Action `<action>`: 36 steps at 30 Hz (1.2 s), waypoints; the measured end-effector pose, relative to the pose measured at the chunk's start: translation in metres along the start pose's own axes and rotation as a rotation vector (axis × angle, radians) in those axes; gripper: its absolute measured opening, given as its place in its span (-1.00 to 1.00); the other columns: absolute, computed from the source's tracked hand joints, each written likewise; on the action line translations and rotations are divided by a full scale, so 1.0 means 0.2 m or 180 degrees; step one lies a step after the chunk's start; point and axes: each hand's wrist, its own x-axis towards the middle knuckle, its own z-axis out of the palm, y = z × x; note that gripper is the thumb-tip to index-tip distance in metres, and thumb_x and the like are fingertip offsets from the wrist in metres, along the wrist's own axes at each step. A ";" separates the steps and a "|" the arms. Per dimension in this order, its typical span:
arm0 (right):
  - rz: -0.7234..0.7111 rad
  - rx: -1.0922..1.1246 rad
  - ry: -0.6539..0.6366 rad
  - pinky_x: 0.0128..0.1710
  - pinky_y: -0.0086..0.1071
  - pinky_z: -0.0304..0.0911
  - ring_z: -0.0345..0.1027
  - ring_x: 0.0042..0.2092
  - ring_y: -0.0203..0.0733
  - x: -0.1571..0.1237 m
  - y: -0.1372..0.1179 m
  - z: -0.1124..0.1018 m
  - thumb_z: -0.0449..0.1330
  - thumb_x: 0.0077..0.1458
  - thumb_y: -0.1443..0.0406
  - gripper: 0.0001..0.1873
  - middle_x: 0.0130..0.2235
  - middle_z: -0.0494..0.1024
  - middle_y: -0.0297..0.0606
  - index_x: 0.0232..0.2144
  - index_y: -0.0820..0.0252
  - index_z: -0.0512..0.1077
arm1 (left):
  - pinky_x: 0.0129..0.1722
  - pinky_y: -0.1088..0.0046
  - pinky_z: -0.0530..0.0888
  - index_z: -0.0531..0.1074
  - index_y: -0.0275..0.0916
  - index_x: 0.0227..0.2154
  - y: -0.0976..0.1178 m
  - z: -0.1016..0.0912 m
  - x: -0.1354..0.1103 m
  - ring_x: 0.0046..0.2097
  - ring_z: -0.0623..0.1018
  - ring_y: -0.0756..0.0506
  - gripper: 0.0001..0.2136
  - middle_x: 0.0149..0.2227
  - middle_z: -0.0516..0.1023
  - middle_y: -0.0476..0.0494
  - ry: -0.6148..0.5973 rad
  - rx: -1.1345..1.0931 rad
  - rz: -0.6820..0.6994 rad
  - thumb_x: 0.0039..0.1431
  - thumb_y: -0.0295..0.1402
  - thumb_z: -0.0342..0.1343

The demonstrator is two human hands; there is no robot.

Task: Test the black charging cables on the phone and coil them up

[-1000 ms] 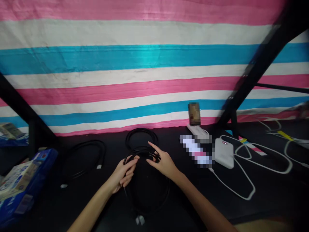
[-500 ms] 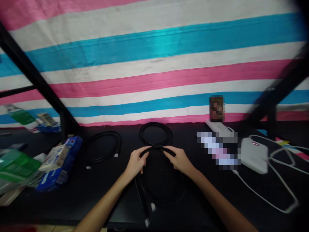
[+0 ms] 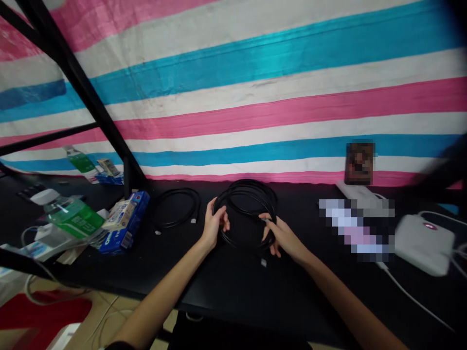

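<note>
A looped black cable (image 3: 229, 241) is held between my two hands, low over the black desk. My left hand (image 3: 215, 226) grips the loop's left side, thumb across the strands. On the right side, my right hand (image 3: 282, 236) has its fingers closed round the strands. One silvery connector (image 3: 263, 262) hangs below the loop; another metal end (image 3: 265, 220) shows at my right fingertips. Just behind, partly overlapped by the held loop, lies a second coiled black cable (image 3: 273, 194). A third black cable coil (image 3: 198, 204) rests farther left, with its two pale plugs on the desk.
Left of the coils are a blue box (image 3: 136, 206) and a green-labelled bottle (image 3: 75, 216). At right stand a white device (image 3: 425, 245) with white cords, a pixelated strip (image 3: 353, 226) and a pixelated upright item (image 3: 360, 163). Black frame bars (image 3: 95, 102) cross the left side.
My view has turned left. My hands have shifted from the loop's far edge to its two sides, and the loop has moved back toward the coil behind, its connectors no longer near the front edge.
</note>
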 end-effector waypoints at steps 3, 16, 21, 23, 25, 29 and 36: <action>-0.0191 0.0411 0.0384 -0.89 -0.60 -0.04 0.11 -0.81 -0.41 0.02 -0.01 -0.02 -0.10 0.05 0.24 -0.57 -0.63 0.35 -0.50 0.00 0.19 0.09 | -0.57 0.50 0.40 -0.10 -0.17 0.12 -0.01 0.04 -0.02 -0.51 0.51 -0.05 -0.35 -0.49 0.44 0.04 -0.0441 -0.0020 -0.0004 0.00 -0.28 0.10; -0.0717 0.1420 0.0596 -0.79 -0.57 0.04 0.21 -0.72 -0.40 0.15 0.01 -0.01 0.11 -0.02 0.22 -0.32 -0.56 0.43 -0.43 0.13 0.24 -0.01 | -0.82 0.59 0.22 -0.07 -0.20 0.07 -0.07 0.08 0.01 -0.74 0.40 -0.05 -0.38 -0.61 0.43 0.03 -0.0891 0.0644 -0.0426 0.02 -0.03 -0.01; -0.0893 0.1404 0.0916 -0.69 -0.53 0.15 0.27 -0.64 -0.40 0.24 -0.05 -0.02 0.14 -0.10 0.24 -0.38 -0.41 0.49 -0.32 0.03 0.24 0.10 | -0.75 0.57 0.29 0.00 -0.26 0.05 -0.04 0.12 0.17 -0.71 0.42 -0.04 -0.37 -0.63 0.41 0.02 -0.0634 0.0687 -0.0242 -0.01 -0.06 0.05; -0.0882 0.1256 0.1024 -0.69 -0.51 0.14 0.28 -0.61 -0.38 0.27 -0.07 -0.05 0.11 -0.08 0.19 -0.47 -0.35 0.49 -0.26 -0.03 0.22 0.17 | -0.67 0.54 0.36 0.01 -0.31 0.06 -0.03 0.12 0.22 -0.65 0.47 -0.03 -0.37 -0.56 0.44 -0.04 -0.0418 0.0752 -0.0202 -0.01 -0.11 0.07; -0.0843 0.0754 0.1159 -0.69 -0.50 0.12 0.28 -0.60 -0.36 0.29 -0.06 -0.09 0.09 -0.07 0.13 -0.56 -0.33 0.49 -0.24 -0.13 0.22 0.26 | -0.64 0.52 0.40 -0.02 -0.34 0.09 -0.04 0.11 0.26 -0.60 0.48 -0.01 -0.33 -0.44 0.46 -0.13 -0.0149 0.0824 -0.0140 -0.02 -0.16 0.11; -0.0989 -0.0566 0.1876 -0.53 -0.39 0.23 0.27 -0.53 -0.28 0.31 0.01 -0.17 0.16 -0.14 0.09 -0.55 -0.36 0.46 -0.23 -0.21 0.24 0.39 | -0.76 0.55 0.30 0.01 -0.40 0.11 -0.10 0.04 0.28 -0.63 0.40 0.05 -0.23 -0.35 0.46 -0.20 0.0047 0.1286 0.0073 -0.14 -0.18 0.20; -0.1125 -0.0983 0.2111 -0.40 -0.32 0.28 0.25 -0.51 -0.29 0.32 0.09 -0.20 0.16 -0.12 0.12 -0.54 -0.30 0.39 -0.19 -0.17 0.28 0.41 | -0.73 0.51 0.24 0.29 -0.44 0.00 -0.13 -0.02 0.25 -0.74 0.24 0.05 -0.41 -0.71 0.33 0.02 -0.0199 0.2474 0.0353 -0.01 -0.07 0.00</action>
